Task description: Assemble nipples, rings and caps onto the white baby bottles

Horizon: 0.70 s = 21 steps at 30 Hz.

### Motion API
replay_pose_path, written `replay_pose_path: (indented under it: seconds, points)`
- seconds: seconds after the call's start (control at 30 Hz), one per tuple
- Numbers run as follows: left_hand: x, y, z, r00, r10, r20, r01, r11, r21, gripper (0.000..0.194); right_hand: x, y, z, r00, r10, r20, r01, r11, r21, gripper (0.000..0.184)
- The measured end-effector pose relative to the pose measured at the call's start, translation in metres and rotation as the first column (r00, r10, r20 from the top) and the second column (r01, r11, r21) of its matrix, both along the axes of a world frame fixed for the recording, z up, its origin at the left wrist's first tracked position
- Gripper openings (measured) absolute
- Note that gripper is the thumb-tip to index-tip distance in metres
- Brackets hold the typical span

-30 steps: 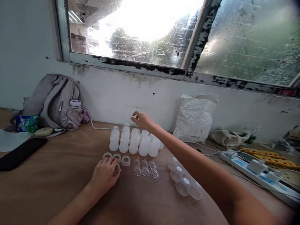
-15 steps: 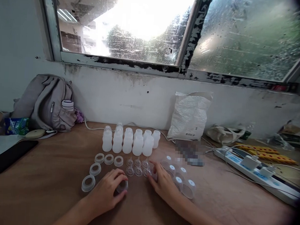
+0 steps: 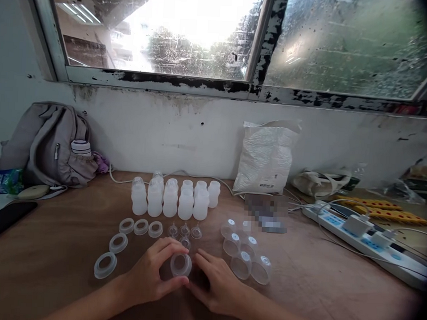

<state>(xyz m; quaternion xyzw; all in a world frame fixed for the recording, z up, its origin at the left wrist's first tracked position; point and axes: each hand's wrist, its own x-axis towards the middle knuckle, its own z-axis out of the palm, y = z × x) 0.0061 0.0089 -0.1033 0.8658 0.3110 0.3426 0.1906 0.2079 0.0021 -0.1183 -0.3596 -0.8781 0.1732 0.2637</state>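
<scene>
My left hand (image 3: 159, 268) curls its thumb and fingers around a translucent bottle collar ring (image 3: 181, 264), tilted above the table. My right hand (image 3: 215, 280) is close beside the ring, its fingers bent together; whatever they hold is hidden. Just beyond my hands are several clear bottle nipples (image 3: 185, 230), partly covered by my left fingers. On the left lie more collar rings (image 3: 105, 264). Several frosted baby bottles (image 3: 170, 200) stand behind the nipples, some with clear tops. To the right of my right hand are several clear caps (image 3: 241, 265).
A grey backpack (image 3: 54, 143) leans at the back left, with a black phone-like slab (image 3: 9, 222) in front. A white pouch (image 3: 265, 157) stands against the wall. On the right runs a power strip (image 3: 365, 244) with plugs and cables; a cloth bag (image 3: 320, 183) lies behind it.
My right hand has drawn back from the nipples to the ring, and the front-right nipple no longer shows in its place. My left hand has brought the ring nearer my right. The view has shifted.
</scene>
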Motion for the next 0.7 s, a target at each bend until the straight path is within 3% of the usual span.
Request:
replay_pose_path:
  seconds: [0.17,0.33,0.5,0.7]
  points:
    - [0.015,0.005,-0.01,0.994,0.104,-0.03,-0.102,0.992,0.081,0.031,0.007,0.012,0.003,0.927,-0.212,-0.31,0.109,0.942,-0.319,0.018]
    - [0.017,0.003,-0.019,0.975,0.142,-0.171,-0.121,0.985,0.125,0.042,0.008,0.014,0.003,0.878,-0.321,-0.354,0.14,0.881,-0.453,0.018]
    - [0.017,0.003,-0.02,0.962,0.116,-0.246,-0.088,0.989,0.123,0.06,0.007,0.015,-0.001,0.894,-0.293,-0.34,0.149,0.908,-0.392,0.014]
    - [0.014,-0.001,-0.021,0.961,0.116,-0.249,-0.107,0.993,0.05,0.029,0.005,0.007,-0.005,0.985,-0.053,-0.166,0.024,0.984,-0.175,0.036]
